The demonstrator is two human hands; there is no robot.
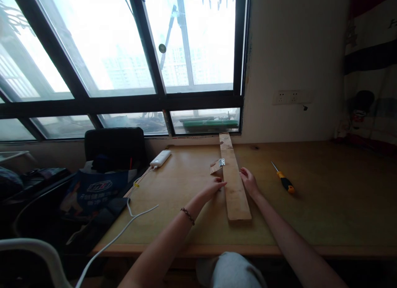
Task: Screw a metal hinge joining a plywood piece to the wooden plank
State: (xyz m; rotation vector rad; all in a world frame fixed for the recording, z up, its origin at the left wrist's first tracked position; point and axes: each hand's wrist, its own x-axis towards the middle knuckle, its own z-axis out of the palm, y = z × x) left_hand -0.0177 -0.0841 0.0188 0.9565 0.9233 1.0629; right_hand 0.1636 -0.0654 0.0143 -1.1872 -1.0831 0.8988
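A long wooden board (235, 189) lies on the table, its far end near the window sill. My left hand (215, 185) grips its left edge, thumb on the top face and the other fingers partly hidden at the side. Against the opposite edge, my right hand (248, 180) holds the board with bent fingers. A metal hinge (222, 162) sits at the board's left edge, joining it to a small wooden piece (216, 167). To the right of my right hand lies a screwdriver (283, 179) with a yellow and black handle.
The table (325, 205) runs under the window and along the wall. A white power bank (160, 158) with a white cable (116, 234) lies on the left. Beyond the table's left edge stands a black chair (114, 145) with a blue bag (96, 193). A wall socket (288, 97) is at right.
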